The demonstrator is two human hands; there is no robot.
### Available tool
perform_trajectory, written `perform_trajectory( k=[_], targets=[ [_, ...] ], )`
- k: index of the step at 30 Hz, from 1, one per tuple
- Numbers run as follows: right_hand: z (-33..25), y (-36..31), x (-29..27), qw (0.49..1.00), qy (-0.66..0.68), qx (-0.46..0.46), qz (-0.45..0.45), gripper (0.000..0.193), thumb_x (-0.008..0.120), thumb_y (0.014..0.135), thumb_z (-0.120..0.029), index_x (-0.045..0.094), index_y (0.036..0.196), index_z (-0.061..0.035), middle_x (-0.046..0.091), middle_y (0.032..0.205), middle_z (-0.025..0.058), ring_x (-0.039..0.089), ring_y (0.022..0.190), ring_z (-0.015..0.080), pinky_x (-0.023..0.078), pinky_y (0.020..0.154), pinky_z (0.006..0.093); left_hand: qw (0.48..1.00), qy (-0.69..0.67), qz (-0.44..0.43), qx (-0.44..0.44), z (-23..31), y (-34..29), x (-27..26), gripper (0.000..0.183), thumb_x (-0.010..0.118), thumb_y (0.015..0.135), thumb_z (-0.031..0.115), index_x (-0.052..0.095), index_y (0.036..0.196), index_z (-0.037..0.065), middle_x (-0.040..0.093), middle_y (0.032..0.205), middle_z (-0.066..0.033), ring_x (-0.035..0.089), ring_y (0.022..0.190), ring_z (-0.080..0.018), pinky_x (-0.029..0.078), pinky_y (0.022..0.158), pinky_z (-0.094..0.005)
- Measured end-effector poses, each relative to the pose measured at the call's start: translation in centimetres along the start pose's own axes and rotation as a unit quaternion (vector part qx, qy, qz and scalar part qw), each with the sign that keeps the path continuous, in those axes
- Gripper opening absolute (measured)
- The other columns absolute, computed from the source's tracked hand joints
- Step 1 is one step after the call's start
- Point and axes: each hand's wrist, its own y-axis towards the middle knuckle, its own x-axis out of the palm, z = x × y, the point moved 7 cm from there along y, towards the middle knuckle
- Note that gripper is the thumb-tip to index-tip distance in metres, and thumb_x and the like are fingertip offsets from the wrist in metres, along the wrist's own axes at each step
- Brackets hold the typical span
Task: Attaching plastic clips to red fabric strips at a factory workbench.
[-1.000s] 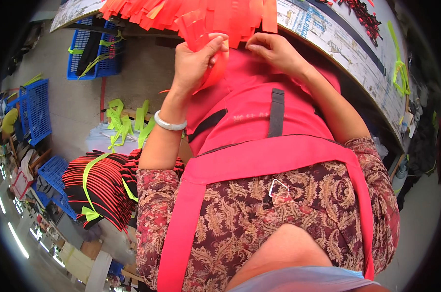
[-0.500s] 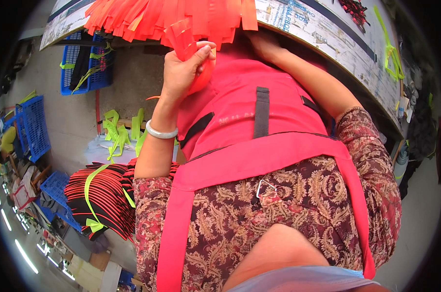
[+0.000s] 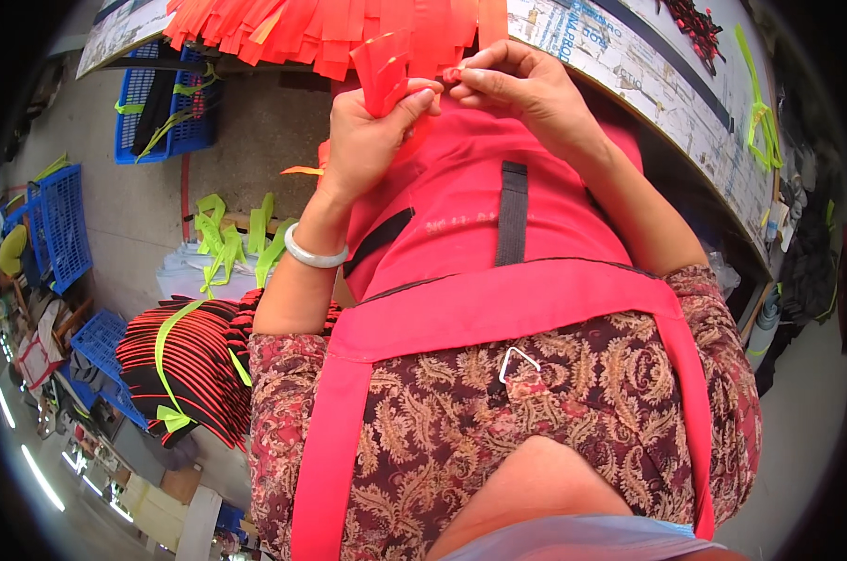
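My left hand is closed around a bunch of bright orange-red fabric strips; their cut ends stick up above the thumb and an end hangs beside the wrist. Close by on the right, my right hand pinches a small red piece between thumb and fingertips. It is too small for its kind to show. Just beyond both hands, a thick row of similar orange-red strips hangs over the near edge of the worktable. Below the hands lies my pink-red apron.
A dark red-and-black tangle and neon-yellow strips lie on the table at right. Blue crates stand on the left floor. Nearer are neon-yellow strips on plastic and a tied bundle of black-and-red pieces.
My right hand has come out from the table edge toward my left hand and now pinches a small red piece. The left hand, still gripping the strips, has shifted slightly right.
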Motion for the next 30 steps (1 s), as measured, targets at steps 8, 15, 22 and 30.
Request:
perform_trajectory(
  k=[8, 15, 22, 30],
  targets=[
    [-0.6, -0.1, 1.8, 0.998, -0.036, -0.052, 0.005, 0.022, 0.065, 0.087, -0.012, 0.062, 0.104, 0.0023, 0.067, 0.089, 0.0078, 0.064, 0.080, 0.0115, 0.052, 0.077, 0.0225, 0.998, 0.033, 0.019, 0.060, 1.4, -0.9, 0.5, 0.014, 0.061, 0.088, 0.003, 0.067, 0.098, -0.003, 0.069, 0.082, -0.0052, 0.063, 0.075, -0.0090, 0.050, 0.067, -0.0206],
    [-0.9, 0.2, 1.8, 0.989, -0.121, -0.082, -0.014, 0.020, 0.064, 0.088, -0.013, 0.064, 0.102, 0.0016, 0.066, 0.084, 0.0051, 0.062, 0.076, 0.0086, 0.052, 0.073, 0.0220, 0.997, 0.042, 0.026, 0.060, 1.3, -0.8, 0.3, 0.015, 0.063, 0.088, 0.007, 0.068, 0.099, -0.001, 0.067, 0.078, -0.0017, 0.055, 0.066, -0.0038, 0.044, 0.057, -0.0187],
    [-1.1, -0.4, 3.0, 0.974, -0.187, -0.125, -0.028, 0.020, 0.064, 0.087, -0.009, 0.063, 0.104, 0.0016, 0.067, 0.084, 0.0059, 0.061, 0.072, 0.0087, 0.051, 0.068, 0.0218, 0.991, 0.083, 0.052, 0.096, 1.9, -0.9, -0.1, 0.013, 0.062, 0.088, 0.007, 0.069, 0.095, -0.001, 0.067, 0.075, -0.0029, 0.056, 0.065, -0.0043, 0.045, 0.057, -0.0196],
    [-0.7, -0.2, 2.3, 0.992, -0.101, -0.068, -0.018, 0.020, 0.062, 0.088, -0.009, 0.064, 0.105, 0.0014, 0.067, 0.087, 0.0071, 0.062, 0.072, 0.0098, 0.051, 0.068, 0.0220, 0.995, 0.056, 0.031, 0.070, 1.2, -0.6, -0.1, 0.013, 0.062, 0.088, 0.008, 0.068, 0.095, -0.001, 0.068, 0.078, -0.0025, 0.058, 0.068, -0.0055, 0.047, 0.059, -0.0213]
  ],
)
